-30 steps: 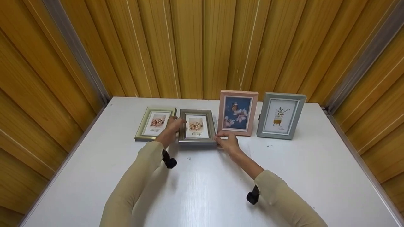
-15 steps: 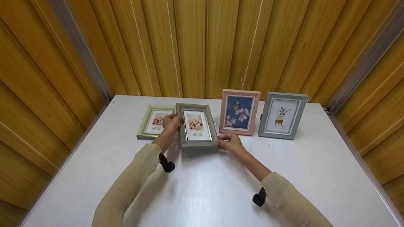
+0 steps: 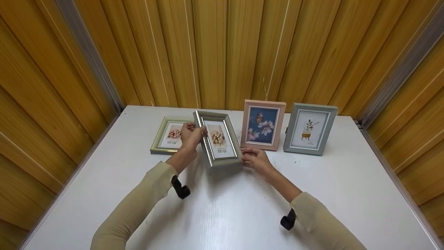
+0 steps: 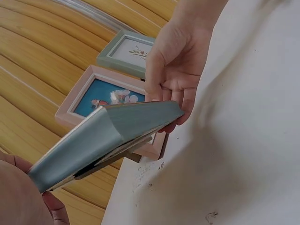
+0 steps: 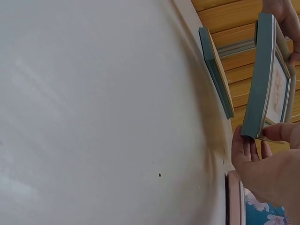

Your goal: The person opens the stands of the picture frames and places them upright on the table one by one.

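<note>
A silver-grey picture frame (image 3: 224, 162) with a flower print is held tilted above the white table, its face turned up. My left hand (image 3: 191, 139) pinches its left edge, and my right hand (image 3: 257, 161) grips its lower right corner between thumb and fingers. In the left wrist view the blue-grey outer sides of the held frame (image 4: 140, 119) show, with part of a stand folded under its back. A gold-green picture frame (image 3: 159, 142) lies face up on the table behind my left hand, which partly covers it. In the right wrist view, my right thumb presses the front of the held frame (image 5: 260, 79).
To the right, a pink picture frame (image 3: 245, 121) with a blossom picture stands upright. Beside it stands a grey-green picture frame (image 3: 290, 128) with a potted-plant print. Wood-patterned wall panels (image 3: 208, 52) close off the back and sides of the table (image 3: 222, 215).
Both hands have raised the silver-grey frame off the table and turned it, its lower end swinging right. The gold-green, pink and grey-green frames stay where they were.
</note>
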The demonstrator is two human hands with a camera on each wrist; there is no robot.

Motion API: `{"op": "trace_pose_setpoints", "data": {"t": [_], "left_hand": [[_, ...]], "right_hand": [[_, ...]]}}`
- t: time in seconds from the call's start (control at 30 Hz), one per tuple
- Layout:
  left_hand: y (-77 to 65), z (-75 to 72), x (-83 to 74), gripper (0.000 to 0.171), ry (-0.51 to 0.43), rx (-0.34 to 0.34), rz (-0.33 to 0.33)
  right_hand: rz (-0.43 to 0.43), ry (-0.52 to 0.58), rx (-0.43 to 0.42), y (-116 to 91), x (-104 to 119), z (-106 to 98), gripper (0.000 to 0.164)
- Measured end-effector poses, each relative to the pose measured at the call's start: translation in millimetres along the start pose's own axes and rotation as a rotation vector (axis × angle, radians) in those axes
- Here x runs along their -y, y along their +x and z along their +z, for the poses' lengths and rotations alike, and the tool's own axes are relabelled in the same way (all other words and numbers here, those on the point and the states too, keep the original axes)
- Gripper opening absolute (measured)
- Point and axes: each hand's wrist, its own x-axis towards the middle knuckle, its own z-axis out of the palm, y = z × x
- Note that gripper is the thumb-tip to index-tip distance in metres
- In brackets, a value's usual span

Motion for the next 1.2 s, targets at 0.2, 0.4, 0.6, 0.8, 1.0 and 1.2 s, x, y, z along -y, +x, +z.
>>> {"op": "trace_pose_setpoints", "data": {"t": [0.2,0.4,0.6,0.8,1.0,1.2], "left_hand": [[-16.2,4.9,-6.6,0.043,0.056,0.052,0.087],[-40.1,15.4,-11.7,0.045,0.067,0.127,0.184],[-56.0,27.6,-13.7,0.047,0.136,0.196,0.229],[-66.1,35.0,-13.8,0.048,0.2,0.252,0.272],[-72.8,42.5,-12.5,0.05,0.231,0.322,0.302],[-74.0,53.9,-12.3,0.057,0.249,0.44,0.355]], "right_hand": [[0.055,-0.03,0.058,-3.9,0.3,2.1,0.046],[0.074,-0.04,0.129,-5.1,-3.1,-1.5,0.049],[0.025,-0.113,0.197,-8.3,-6.5,-8.2,0.053],[-0.014,-0.096,0.289,-11.4,-11.1,-9.6,0.057],[-0.001,-0.071,0.344,-10.7,-14.7,-14.6,0.056],[0.06,-0.053,0.319,-11.9,-12.6,-23.9,0.057]]}}
